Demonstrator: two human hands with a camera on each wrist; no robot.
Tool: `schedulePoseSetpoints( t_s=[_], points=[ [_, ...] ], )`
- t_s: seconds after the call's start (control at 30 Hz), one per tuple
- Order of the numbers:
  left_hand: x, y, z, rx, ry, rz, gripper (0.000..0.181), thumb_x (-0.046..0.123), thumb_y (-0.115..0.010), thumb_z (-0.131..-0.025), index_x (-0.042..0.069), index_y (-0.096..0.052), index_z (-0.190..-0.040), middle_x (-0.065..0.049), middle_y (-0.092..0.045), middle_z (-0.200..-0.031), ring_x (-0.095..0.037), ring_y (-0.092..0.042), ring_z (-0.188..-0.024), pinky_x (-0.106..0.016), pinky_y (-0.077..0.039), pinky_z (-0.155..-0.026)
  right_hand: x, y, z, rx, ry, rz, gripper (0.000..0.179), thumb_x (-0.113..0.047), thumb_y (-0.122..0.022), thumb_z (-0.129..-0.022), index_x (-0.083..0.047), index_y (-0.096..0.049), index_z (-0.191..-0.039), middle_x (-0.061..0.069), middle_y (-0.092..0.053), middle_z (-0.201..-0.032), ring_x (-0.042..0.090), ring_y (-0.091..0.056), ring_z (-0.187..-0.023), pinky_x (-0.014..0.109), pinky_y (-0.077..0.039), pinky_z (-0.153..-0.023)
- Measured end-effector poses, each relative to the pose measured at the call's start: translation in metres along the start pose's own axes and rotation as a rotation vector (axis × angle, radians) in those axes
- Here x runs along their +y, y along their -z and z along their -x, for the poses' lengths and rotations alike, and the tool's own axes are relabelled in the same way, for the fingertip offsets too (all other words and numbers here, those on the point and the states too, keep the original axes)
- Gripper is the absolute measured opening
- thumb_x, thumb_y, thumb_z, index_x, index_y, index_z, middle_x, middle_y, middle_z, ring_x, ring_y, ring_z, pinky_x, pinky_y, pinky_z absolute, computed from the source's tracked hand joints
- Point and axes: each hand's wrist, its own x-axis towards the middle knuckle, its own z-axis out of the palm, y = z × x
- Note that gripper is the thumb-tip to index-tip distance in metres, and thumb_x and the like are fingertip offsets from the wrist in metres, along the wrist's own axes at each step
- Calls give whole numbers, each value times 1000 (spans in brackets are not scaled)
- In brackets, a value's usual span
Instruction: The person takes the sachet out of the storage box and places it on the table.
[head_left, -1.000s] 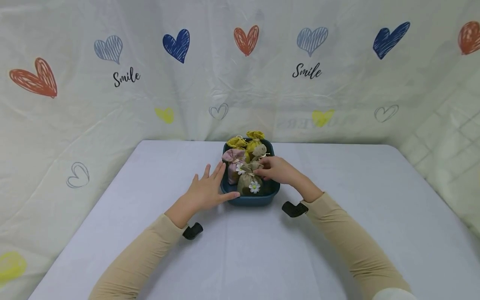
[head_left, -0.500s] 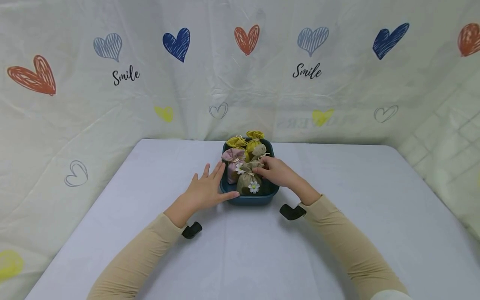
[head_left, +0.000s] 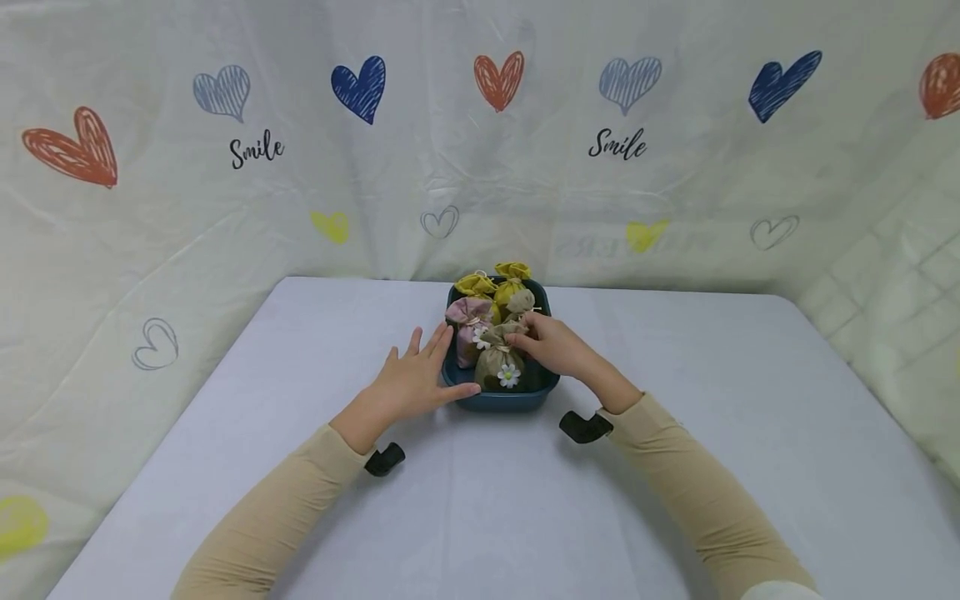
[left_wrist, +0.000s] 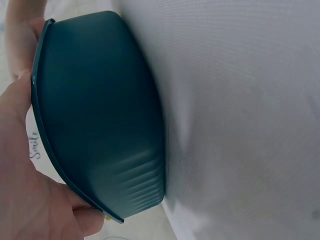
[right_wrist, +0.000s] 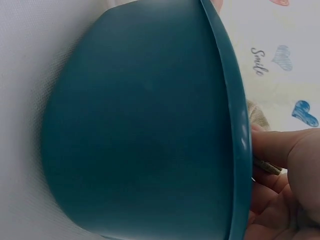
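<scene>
A dark teal plastic basin [head_left: 510, 402] stands near the back of the table, holding several small drawstring pouches. My right hand [head_left: 564, 346] reaches over its right side and pinches the gathered neck of the front olive-tan pouch [head_left: 492, 367], which has a white flower on it. In the right wrist view, thumb and fingers close on brownish cloth [right_wrist: 270, 167] just past the rim. On the left, my left hand [head_left: 408, 383] rests on the rim, fingers spread and thumb stretched along the front edge. Beside the tan pouch sits a pink pouch [head_left: 468, 312] with a flower.
Yellow pouches [head_left: 513, 271] and another tan pouch [head_left: 520, 301] fill the back of the basin. The white-covered table [head_left: 480, 500] ends just behind it, at a hanging white cloth [head_left: 555, 183] printed with hearts. Black wrist cameras [head_left: 587, 427] hang under both sleeves.
The head view shifts slightly. My right hand dips very slightly at the tan pouch; the left hand keeps its place on the basin.
</scene>
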Motion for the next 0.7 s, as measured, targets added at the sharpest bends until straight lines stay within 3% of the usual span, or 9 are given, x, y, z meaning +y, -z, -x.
schedulePoseSetpoints(
  t_s=[0.33,0.43,0.57,0.7],
  points=[
    [2,-2,-4,-1,-14,15,111,82,-46,-90,15,0,-166,-2,2,-172,-40,0,-155,-69,-14,-116,-1,0,6,61,4,-30,27,-22,-58,-107,-7,-47,-88,5,-49,-73,20,-44,-64,33,-36,-60],
    [2,-4,-5,-3,-15,24,111,82,-47,-90,16,0,-166,-2,2,-172,-39,1,-155,-69,-13,-117,0,-2,7,67,-14,-61,25,-22,-57,-108,-6,-47,-91,7,-53,-78,24,-53,-69,33,-40,-61],
    [-2,-3,0,3,-10,31,111,82,-48,-90,16,-1,-166,-3,1,-172,-40,1,-155,-70,-13,-116,0,-6,3,55,-29,-118,22,-22,-57,-108,-5,-49,-96,12,-61,-92,28,-65,-86,38,-56,-76],
    [-2,0,1,4,-21,34,112,81,-48,-90,14,-2,-166,-4,0,-172,-40,0,-155,-70,-12,-116,-1,-3,4,52,-37,-152,22,-22,-56,-108,-4,-48,-98,15,-63,-100,29,-67,-98,45,-58,-87]
  ],
)
